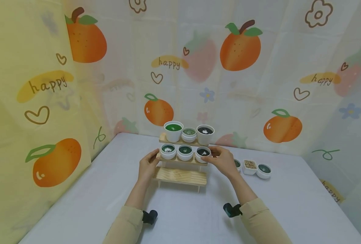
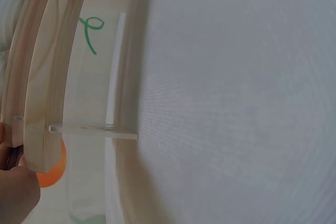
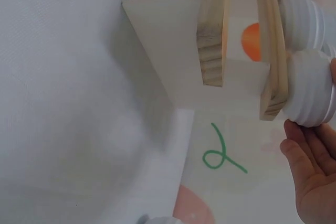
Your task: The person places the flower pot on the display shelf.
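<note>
A three-tier wooden stand (image 1: 180, 176) with clear legs stands on the white table. At the left end of its middle tier my left hand (image 1: 148, 166) holds the board's edge; in the left wrist view part of this hand (image 2: 18, 190) shows, the rest cut off. My right hand (image 1: 224, 162) pinches a white cup (image 3: 310, 87) with dark contents, at the right end of the middle tier, thumb in front. Beside it on that tier sit a middle cup (image 1: 185, 152) and a left cup (image 1: 168, 151), both with dark green contents.
On the top tier are a bright green cup (image 1: 173, 131), a pale green cup (image 1: 189, 135) and a dark cup (image 1: 205, 135). To the right on the table stand a square dish (image 1: 249, 167) of brown bits and a round green cup (image 1: 264, 171), with another cup partly hidden.
</note>
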A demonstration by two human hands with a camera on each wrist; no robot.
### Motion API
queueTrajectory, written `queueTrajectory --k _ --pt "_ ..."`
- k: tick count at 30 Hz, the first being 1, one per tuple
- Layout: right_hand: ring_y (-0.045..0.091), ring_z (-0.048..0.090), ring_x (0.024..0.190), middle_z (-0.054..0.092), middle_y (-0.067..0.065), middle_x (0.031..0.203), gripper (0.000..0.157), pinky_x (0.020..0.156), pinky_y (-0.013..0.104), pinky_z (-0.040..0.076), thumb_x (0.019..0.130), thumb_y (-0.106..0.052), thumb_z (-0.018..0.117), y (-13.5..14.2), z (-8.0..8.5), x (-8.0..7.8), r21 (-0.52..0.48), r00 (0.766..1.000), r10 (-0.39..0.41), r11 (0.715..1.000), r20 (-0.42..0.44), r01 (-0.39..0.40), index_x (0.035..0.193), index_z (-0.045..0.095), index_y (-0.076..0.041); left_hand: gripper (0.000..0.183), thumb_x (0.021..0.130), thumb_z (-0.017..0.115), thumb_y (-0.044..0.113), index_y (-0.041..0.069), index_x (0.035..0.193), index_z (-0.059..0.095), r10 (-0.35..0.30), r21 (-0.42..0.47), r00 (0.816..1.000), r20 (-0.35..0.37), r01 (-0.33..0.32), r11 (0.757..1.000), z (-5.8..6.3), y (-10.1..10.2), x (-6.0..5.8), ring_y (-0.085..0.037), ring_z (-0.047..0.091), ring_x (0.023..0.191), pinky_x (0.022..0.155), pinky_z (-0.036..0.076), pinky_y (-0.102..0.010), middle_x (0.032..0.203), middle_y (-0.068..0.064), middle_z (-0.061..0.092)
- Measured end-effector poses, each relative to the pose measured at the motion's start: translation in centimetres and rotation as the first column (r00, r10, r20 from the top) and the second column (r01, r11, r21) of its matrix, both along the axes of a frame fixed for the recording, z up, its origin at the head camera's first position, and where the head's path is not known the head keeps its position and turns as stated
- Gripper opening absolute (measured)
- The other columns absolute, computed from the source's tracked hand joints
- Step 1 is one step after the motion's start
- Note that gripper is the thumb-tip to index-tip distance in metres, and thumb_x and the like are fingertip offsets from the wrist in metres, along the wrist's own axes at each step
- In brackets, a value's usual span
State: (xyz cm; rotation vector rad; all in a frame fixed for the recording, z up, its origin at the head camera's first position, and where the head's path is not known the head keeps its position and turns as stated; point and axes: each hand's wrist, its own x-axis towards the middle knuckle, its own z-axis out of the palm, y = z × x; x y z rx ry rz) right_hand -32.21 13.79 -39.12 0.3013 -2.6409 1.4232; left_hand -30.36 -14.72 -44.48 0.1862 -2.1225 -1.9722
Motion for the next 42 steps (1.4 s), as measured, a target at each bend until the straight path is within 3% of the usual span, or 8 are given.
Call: queueTrajectory --k 21,42 --pt "0.028 0.065 0.118 0.070 0.010 0.127 0.059 0.104 0.043 0.054 0.079 -0.035 0.082 0.0 -0.5 0.2 -0.036 1.000 -0.003 0.999 -0.001 0.003 0.131 0.064 -0.013 0.042 0.100 0.054 0.006 0.002 0.141 0.051 -0.006 0.013 1.000 -0.002 0.006 1.000 0.0 0.1 0.1 -0.031 0.044 0.143 0.120 0.041 -0.040 0.151 -0.016 0.048" --pt "0.032 0.063 0.123 0.067 0.017 0.129 0.059 0.110 0.044 0.051 0.083 -0.035 0.079 4.0 -1.2 0.4 -0.006 0.997 -0.079 0.997 -0.013 0.079 0.132 0.062 -0.007 0.042 0.099 0.054 0.004 -0.001 0.140 0.052 -0.002 0.004 1.000 -0.009 0.002 1.000 0.2 0.1 0.3 -0.034 0.045 0.142 0.119 0.042 -0.043 0.150 -0.019 0.049"
